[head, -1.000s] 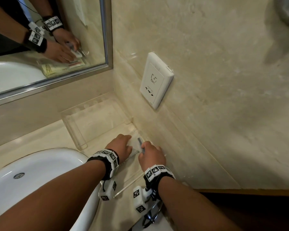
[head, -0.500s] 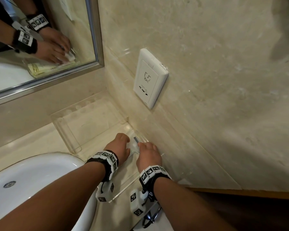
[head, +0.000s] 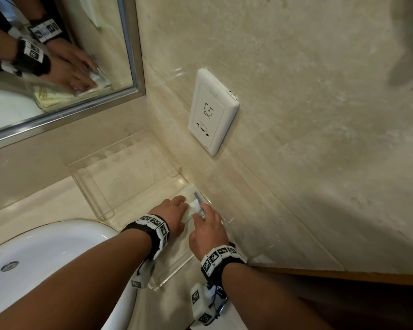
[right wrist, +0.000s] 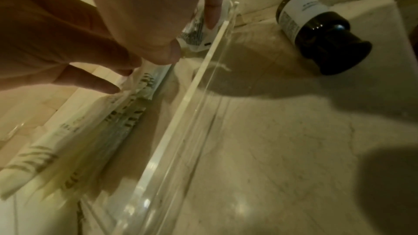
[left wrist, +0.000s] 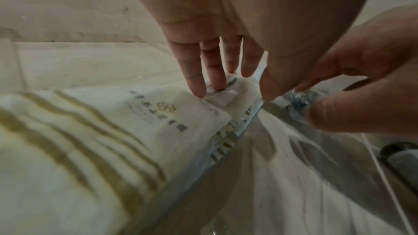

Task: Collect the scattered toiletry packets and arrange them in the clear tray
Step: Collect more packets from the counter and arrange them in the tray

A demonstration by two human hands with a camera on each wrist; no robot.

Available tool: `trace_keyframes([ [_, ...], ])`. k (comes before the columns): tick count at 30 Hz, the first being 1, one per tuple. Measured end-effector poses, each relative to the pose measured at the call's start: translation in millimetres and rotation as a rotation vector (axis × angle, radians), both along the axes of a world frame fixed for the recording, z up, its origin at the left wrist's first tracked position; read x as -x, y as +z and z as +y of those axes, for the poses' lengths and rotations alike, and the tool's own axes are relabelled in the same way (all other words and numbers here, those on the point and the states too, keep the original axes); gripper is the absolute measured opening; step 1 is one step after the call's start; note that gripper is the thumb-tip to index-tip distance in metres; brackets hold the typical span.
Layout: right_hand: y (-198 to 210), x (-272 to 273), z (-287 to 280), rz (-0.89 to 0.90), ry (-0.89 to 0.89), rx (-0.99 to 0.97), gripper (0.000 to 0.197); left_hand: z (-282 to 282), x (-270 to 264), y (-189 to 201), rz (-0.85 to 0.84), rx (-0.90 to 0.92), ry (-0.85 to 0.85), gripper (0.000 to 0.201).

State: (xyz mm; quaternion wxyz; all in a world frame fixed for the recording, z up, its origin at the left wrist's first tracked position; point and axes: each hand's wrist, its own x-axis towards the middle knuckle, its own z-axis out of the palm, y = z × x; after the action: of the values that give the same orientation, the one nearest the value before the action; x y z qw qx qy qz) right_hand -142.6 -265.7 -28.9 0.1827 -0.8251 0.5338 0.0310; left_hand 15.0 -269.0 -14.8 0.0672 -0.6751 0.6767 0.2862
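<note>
Both hands are working down inside the clear tray (head: 169, 279) in the counter's corner, and compared with a second ago they are sitting a little farther in toward the wall, still close together. The left hand (head: 171, 215) is lying flat with straight, slightly spread fingers (left wrist: 194, 78), pressing on the white packets (left wrist: 144, 113) stacked along the tray's left side. The right hand (head: 206, 228) is reaching beside it with its fingers extended; one fingertip (right wrist: 211, 6) is pushing a small printed packet (right wrist: 196, 35) against the tray's far end, close to the clear side wall (right wrist: 181, 113). Its thumb seems to be closing toward that packet, but blur is making it hard to say whether it is pinching or only pressing.

The shift is small: the hands are no longer bringing anything in but nudging and flattening what is already there. That suggests the collecting is mostly done and the arranging is under way, with the packets being squared up in a row. A long striped packet (right wrist: 126, 112) is lying lengthwise beside the wall.

Outside the tray, a dark bottle (right wrist: 316, 31) is lying on its side on the counter, and a second clear tray (head: 119, 177) is standing by the mirror (head: 57, 55).
</note>
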Motion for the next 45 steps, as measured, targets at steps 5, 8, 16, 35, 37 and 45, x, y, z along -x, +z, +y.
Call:
trace_keyframes([
  [5, 1, -2, 1, 0.038, -0.013, -0.070, 0.048, -2, 1, 2, -0.020, 0.000, -0.025, 0.055],
  [8, 0, -4, 2, 0.051, 0.004, -0.078, 0.040, -4, 5, 0, -0.039, 0.007, -0.029, 0.056],
  [16, -1, -1, -6, 0.023, 0.032, -0.079, 0.074, -7, 11, -7, -0.094, -0.037, -0.043, 0.070],
  [35, 0, -2, -6, 0.114, 0.077, -0.114, 0.081, -6, 5, -10, -0.081, -0.045, -0.041, 0.062],
  [37, 3, -2, -3, 0.107, 0.058, -0.108, 0.081, -4, 4, -8, -0.077, -0.031, -0.040, 0.059],
  [45, 12, 5, 1, 0.129, 0.077, -0.059, 0.076, 9, 0, 8, -0.057, 0.100, 0.008, 0.049],
])
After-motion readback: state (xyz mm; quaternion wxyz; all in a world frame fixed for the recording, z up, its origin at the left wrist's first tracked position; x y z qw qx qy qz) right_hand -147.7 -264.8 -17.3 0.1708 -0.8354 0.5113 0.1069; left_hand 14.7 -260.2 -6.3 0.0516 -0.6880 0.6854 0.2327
